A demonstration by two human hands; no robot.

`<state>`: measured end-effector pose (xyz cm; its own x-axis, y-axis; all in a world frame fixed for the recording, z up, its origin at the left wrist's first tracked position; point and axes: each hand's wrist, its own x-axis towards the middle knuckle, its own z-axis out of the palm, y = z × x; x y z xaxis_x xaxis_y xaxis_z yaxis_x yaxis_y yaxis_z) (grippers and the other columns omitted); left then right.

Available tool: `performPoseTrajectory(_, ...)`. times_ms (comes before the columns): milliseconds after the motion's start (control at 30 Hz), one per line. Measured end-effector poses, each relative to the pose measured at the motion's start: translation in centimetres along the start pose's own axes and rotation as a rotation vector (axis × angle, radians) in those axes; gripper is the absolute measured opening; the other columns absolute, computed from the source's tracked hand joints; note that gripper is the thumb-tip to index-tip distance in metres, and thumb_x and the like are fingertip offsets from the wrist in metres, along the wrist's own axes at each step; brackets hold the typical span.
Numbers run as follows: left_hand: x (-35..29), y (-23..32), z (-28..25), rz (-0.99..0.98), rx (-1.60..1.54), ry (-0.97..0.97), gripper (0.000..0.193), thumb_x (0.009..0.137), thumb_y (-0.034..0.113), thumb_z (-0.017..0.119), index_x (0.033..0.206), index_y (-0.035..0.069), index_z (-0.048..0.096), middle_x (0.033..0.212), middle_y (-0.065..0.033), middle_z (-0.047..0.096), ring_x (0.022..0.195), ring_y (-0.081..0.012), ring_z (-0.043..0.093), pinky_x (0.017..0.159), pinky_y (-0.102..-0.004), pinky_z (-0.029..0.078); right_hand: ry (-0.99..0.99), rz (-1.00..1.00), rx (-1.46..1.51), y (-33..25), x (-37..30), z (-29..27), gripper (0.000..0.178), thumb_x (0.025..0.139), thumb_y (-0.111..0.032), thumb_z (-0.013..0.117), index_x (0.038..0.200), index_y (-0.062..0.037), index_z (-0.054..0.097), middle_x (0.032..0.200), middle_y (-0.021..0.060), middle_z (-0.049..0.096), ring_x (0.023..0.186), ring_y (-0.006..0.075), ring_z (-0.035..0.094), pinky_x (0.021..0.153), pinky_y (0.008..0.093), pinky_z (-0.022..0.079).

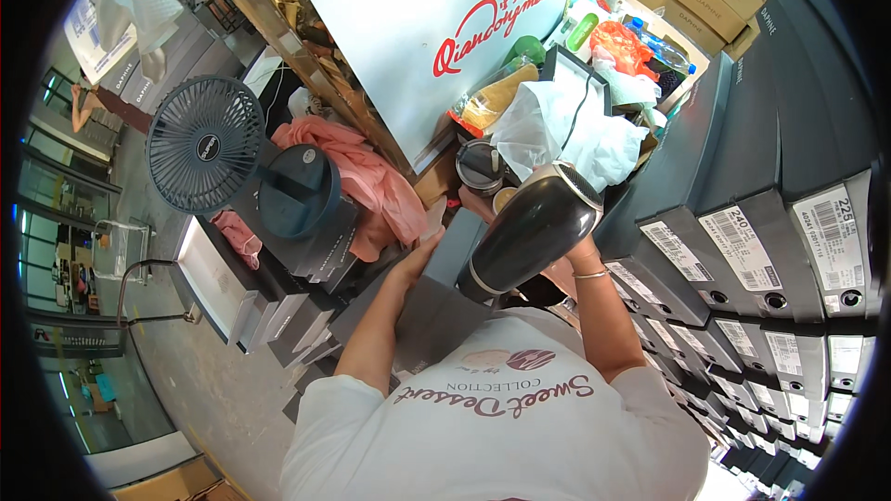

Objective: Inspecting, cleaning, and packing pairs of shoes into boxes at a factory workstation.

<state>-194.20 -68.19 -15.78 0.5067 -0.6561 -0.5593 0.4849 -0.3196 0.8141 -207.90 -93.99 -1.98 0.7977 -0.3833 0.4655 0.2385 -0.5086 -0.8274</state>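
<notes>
A shiny black hair dryer [536, 232] is tilted across the middle of the view, its round grille end toward the upper right. My right hand [583, 255], with a bangle at the wrist, is closed on it from behind; the dryer's body hides the handle and most of the fingers. My left hand [422, 255] grips the left side of a dark grey shoebox [447, 289] in front of my body. A small pale slip [433, 221] shows at that hand's fingertips. The dryer covers part of the box.
A dark desk fan [206, 144] stands on boxes at left, beside pink cloth [357, 167]. Ahead are a large white panel [418, 19], a lidded cup [480, 165] and white plastic wrapping [566, 134]. Stacked labelled shoeboxes [742, 241] form a wall at right.
</notes>
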Motion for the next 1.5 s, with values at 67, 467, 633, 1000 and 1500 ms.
performPoseTrajectory(67, -0.1, 0.7, 0.2, -0.044, -0.067, -0.067, 0.068, 0.088, 0.058, 0.048, 0.134, 0.007, 0.045, 0.125, -0.0085, 0.053, 0.111, -0.0187, 0.052, 0.092, -0.0298, 0.042, -0.044, 0.002, -0.034, 0.8, -0.2, -0.2, 0.040, 0.082, -0.009, 0.065, 0.120, -0.0032, 0.051, 0.118, 0.0080, 0.055, 0.109, 0.0188, 0.051, 0.096, 0.0316, 0.041)
performPoseTrajectory(467, -5.6, 6.3, 1.5, -0.084, -0.154, -0.091, 0.062, 0.091, 0.057, 0.043, 0.129, 0.008, 0.050, 0.119, -0.0077, 0.058, 0.104, -0.0161, 0.057, 0.086, -0.0287, 0.047, 0.081, -0.001, -0.058, -0.5, 0.6, 0.5, 0.030, 0.070, -0.003, 0.064, 0.099, 0.0000, 0.057, 0.096, 0.0119, 0.054, 0.090, 0.0294, 0.053, 0.080, 0.0324, 0.045)
performPoseTrajectory(633, -6.4, 6.0, 0.9, -0.084, -0.113, -0.073, 0.058, 0.093, 0.053, 0.042, 0.128, 0.008, 0.050, 0.118, -0.0070, 0.059, 0.104, -0.0162, 0.057, 0.087, -0.0294, 0.047, 0.052, 0.059, -0.124, 0.0, 0.4, 0.5, 0.030, 0.071, -0.002, 0.066, 0.100, -0.0008, 0.058, 0.096, 0.0117, 0.055, 0.091, 0.0277, 0.056, 0.080, 0.0312, 0.045)
performPoseTrajectory(1000, -5.4, 3.8, 1.0, 0.035, -0.091, -0.090, 0.061, 0.092, 0.054, 0.043, 0.129, 0.007, 0.049, 0.120, -0.0081, 0.058, 0.106, -0.0173, 0.056, 0.090, -0.0295, 0.045, 0.064, -0.086, -0.186, -2.1, 0.9, 0.5, 0.029, 0.068, -0.005, 0.065, 0.096, -0.0017, 0.059, 0.093, 0.0122, 0.055, 0.090, 0.0312, 0.053, 0.078, 0.0361, 0.046)
performPoseTrajectory(1500, -4.0, 4.8, 2.4, -0.115, -0.017, 0.011, 0.070, 0.088, 0.060, 0.045, 0.136, 0.008, 0.044, 0.130, -0.0083, 0.051, 0.117, -0.0190, 0.049, 0.098, -0.0291, 0.038, 0.077, -0.049, -0.009, -2.7, 0.9, -0.1, 0.029, 0.068, -0.005, 0.066, 0.095, -0.0009, 0.058, 0.092, 0.0127, 0.055, 0.090, 0.0314, 0.053, 0.078, 0.0351, 0.045)
